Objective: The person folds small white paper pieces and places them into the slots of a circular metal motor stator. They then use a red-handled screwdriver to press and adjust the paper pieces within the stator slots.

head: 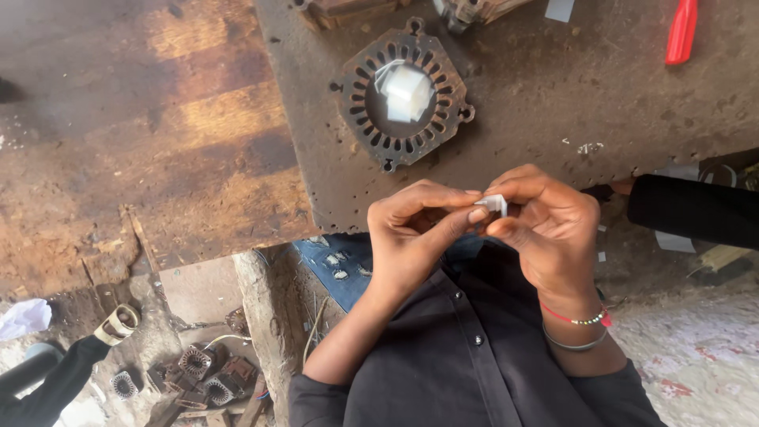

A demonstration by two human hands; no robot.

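While your left hand (415, 229) and right hand (545, 225) pinch a small white paper strip (495, 204) between fingertips just above the workbench edge (332, 213), you seem to be folding it. Ahead on the bench lies the round slotted stator core (407, 93) with folded white pieces (405, 92) in its bore; seating the strip in a slot probably calls for a crisp crease first.

Single view: head-worn camera, looking steeply down and slightly forward, close above the hands (482, 229). Frame takes in the wearer's chest at bottom, the near edge of the table (553, 103) above, floor at left. No second view.
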